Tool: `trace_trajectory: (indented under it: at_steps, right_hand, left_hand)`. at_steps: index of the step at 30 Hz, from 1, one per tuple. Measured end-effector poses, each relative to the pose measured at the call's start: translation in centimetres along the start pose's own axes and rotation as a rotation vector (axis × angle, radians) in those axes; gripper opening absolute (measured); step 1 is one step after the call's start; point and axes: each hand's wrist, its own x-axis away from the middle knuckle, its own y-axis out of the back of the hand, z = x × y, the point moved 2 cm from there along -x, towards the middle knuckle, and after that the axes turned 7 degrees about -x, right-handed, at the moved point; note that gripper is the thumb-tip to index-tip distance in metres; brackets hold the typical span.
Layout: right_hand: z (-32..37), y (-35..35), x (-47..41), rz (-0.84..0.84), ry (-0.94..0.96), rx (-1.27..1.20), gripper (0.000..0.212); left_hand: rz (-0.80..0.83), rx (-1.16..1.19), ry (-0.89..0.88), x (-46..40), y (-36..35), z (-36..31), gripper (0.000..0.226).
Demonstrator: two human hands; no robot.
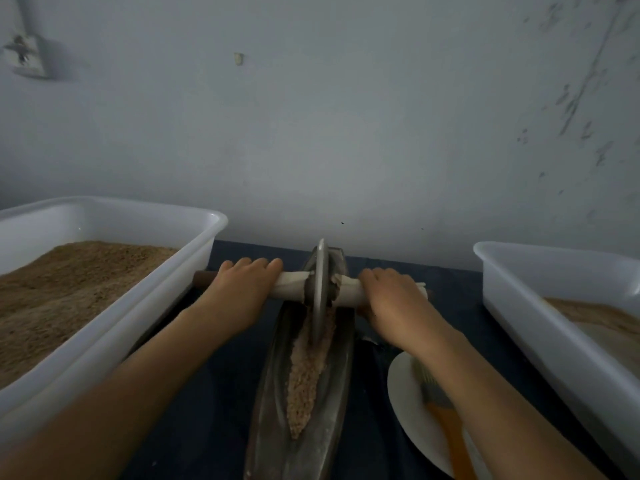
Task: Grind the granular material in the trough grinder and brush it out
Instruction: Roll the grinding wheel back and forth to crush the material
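Note:
A long dark metal trough grinder (337, 386) lies lengthwise in front of me on a dark cloth. Pale brown granular material (306, 372) fills its groove. The metal grinding wheel (320, 289) stands upright at the far end of the trough, on a wooden axle wrapped in white cloth (292, 285). My left hand (242, 285) grips the axle left of the wheel. My right hand (391, 296) grips it on the right. A brush with an orange handle (448, 427) lies on a white plate, partly hidden under my right forearm.
A white plastic tub (145, 306) full of brown granules stands at the left. Another white tub (519, 303) with some pale powder stands at the right. The white plate (408, 407) sits right of the trough. A grey wall rises close behind.

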Motion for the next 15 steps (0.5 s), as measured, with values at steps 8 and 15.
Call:
trace_trajectory:
  at_steps: [8, 15]
  right_hand:
    - [2.3, 4.0, 2.2, 0.491, 0.013, -0.115, 0.034]
    - [2.9, 5.6, 3.3, 0.644, 0.027, -0.173, 0.039]
  left_hand:
    - [0.48, 0.109, -0.177, 2.3, 3.2, 0.6, 0.036]
    - [0.622, 0.184, -0.28, 3.3, 4.2, 1.2, 0.033]
